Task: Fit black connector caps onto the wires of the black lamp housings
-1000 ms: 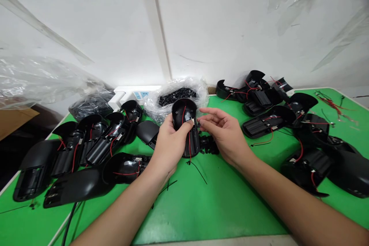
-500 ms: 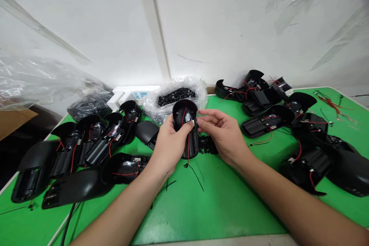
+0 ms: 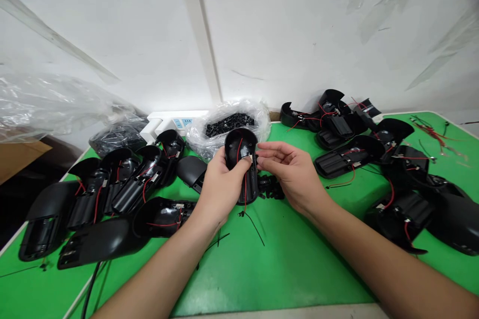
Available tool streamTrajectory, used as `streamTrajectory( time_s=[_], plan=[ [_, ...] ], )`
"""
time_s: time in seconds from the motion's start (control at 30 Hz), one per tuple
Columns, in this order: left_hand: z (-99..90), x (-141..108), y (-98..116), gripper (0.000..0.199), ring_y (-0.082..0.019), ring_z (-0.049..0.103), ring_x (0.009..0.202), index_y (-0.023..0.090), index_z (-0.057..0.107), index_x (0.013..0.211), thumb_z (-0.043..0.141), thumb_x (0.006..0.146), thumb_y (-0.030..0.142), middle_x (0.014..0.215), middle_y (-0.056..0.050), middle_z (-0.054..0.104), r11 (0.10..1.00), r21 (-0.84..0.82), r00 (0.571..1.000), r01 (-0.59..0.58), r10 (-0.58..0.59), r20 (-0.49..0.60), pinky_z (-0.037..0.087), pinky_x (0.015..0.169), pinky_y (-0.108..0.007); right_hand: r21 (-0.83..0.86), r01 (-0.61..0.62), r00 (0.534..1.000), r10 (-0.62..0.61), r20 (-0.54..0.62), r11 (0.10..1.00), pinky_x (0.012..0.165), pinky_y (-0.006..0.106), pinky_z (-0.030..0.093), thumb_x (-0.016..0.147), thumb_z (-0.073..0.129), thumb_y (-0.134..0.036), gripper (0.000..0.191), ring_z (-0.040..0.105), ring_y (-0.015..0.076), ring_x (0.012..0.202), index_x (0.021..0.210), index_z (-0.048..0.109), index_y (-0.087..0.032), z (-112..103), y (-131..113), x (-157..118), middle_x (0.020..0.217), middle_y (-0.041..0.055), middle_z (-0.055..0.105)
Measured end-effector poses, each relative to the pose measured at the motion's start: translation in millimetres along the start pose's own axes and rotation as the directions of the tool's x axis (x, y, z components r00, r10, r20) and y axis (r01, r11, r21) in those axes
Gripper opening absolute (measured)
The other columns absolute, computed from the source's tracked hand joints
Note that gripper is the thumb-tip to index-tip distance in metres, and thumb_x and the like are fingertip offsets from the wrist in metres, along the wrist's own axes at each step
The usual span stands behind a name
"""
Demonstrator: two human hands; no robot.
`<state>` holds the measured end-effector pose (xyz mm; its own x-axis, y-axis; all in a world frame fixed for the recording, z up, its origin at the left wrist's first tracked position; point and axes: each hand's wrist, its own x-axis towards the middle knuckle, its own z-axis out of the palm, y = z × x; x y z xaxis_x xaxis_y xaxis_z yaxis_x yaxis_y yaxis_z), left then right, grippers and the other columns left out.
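A black plastic housing [image 3: 232, 145] with a rounded hood and a ribbed lower part is held upright over the green table. My left hand [image 3: 221, 175] is closed around its left side, the thumb pressing near a small white connector [image 3: 251, 159] inside. A red wire [image 3: 245, 190] runs down the housing to a small black end with a thin black lead. On the right edge of the housing, my right hand [image 3: 291, 172] has its thumb and index finger pinched together. Whatever sits between those fingertips is too small to make out. Several small black parts [image 3: 270, 187] lie below the right hand.
More black housings with red wires lie at the left [image 3: 88, 199] and the right [image 3: 350, 157]. A clear bag of small black parts [image 3: 230, 123] stands behind my hands, beside a white power strip [image 3: 164, 122]. Loose red wires [image 3: 430, 132] lie far right; a black cable [image 3: 90, 289] crosses front left.
The view has shifted very slightly. Both hands keep the same grip and place on the housing.
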<state>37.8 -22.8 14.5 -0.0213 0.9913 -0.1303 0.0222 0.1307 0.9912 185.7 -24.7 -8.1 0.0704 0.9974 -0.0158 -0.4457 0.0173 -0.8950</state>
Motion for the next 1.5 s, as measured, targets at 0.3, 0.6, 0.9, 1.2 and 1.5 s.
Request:
streamTrajectory(
  time_s=[0.3, 0.6, 0.9, 1.2, 1.5],
  plan=[
    [-0.7, 0, 3, 0.031, -0.013, 0.059, 0.083, 0.019, 0.067, 0.105, 0.075, 0.081, 0.035, 0.095, -0.001, 0.069, 1.0, 0.019, 1.0, 0.0, 0.0, 0.008, 0.048, 0.075, -0.027, -0.052, 0.033, 0.999, -0.031, 0.043, 0.998, 0.073, 0.024, 0.06, 0.065, 0.088, -0.014, 0.027, 0.07, 0.0115, 0.076, 0.091, 0.082, -0.019, 0, -3, 1, 0.086, 0.0025, 0.078],
    [-2.2, 0, 2, 0.032, -0.014, 0.059, 0.087, 0.019, 0.066, 0.11, 0.074, 0.084, 0.036, 0.099, -0.003, 0.07, 0.993, 0.072, 0.996, -0.09, 0.088, 0.032, 0.049, 0.081, -0.029, -0.066, 0.043, 0.998, -0.04, 0.04, 0.997, 0.07, 0.027, 0.059, 0.069, 0.085, -0.015, 0.045, 0.07, 0.0122, 0.071, 0.112, 0.074, -0.019, -2, -1, -1, 0.094, 0.0031, 0.078],
    [0.5, -4, 7, 0.036, -0.014, 0.063, 0.089, 0.021, 0.062, 0.114, 0.076, 0.081, 0.026, 0.1, -0.001, 0.069, 0.993, -0.098, 0.995, -0.06, 0.067, 0.07, 0.051, 0.083, -0.028, -0.129, 0.113, 0.993, -0.11, 0.032, 0.985, 0.068, 0.027, 0.058, 0.068, 0.085, -0.016, 0.063, 0.065, 0.0085, 0.066, 0.124, 0.059, -0.025, 4, -9, -10, 0.109, 0.0016, 0.068],
    [4.1, -8, 17, 0.036, -0.013, 0.065, 0.08, 0.019, 0.061, 0.109, 0.074, 0.076, 0.017, 0.095, -0.001, 0.07, 0.954, -0.293, 0.997, 0.063, -0.045, 0.068, 0.054, 0.079, -0.027, -0.118, 0.079, 0.996, -0.075, 0.043, 0.99, 0.072, 0.03, 0.058, 0.072, 0.086, -0.028, 0.053, 0.067, 0.0132, 0.074, 0.117, 0.06, -0.022, 5, -9, -9, 0.103, 0.0025, 0.068],
    [2.7, -9, 22, 0.04, -0.018, 0.07, 0.087, 0.016, 0.064, 0.114, 0.073, 0.076, 0.018, 0.094, -0.005, 0.073, 0.927, -0.353, 0.991, 0.124, -0.101, 0.083, 0.056, 0.079, -0.03, -0.638, 0.248, 0.963, -0.116, 0.242, 0.729, 0.06, 0.028, 0.035, 0.098, 0.054, -0.039, 0.03, 0.048, 0.0129, 0.066, 0.079, 0.063, -0.017, 8, -11, -17, 0.071, 0.0001, 0.056]
  ],
)
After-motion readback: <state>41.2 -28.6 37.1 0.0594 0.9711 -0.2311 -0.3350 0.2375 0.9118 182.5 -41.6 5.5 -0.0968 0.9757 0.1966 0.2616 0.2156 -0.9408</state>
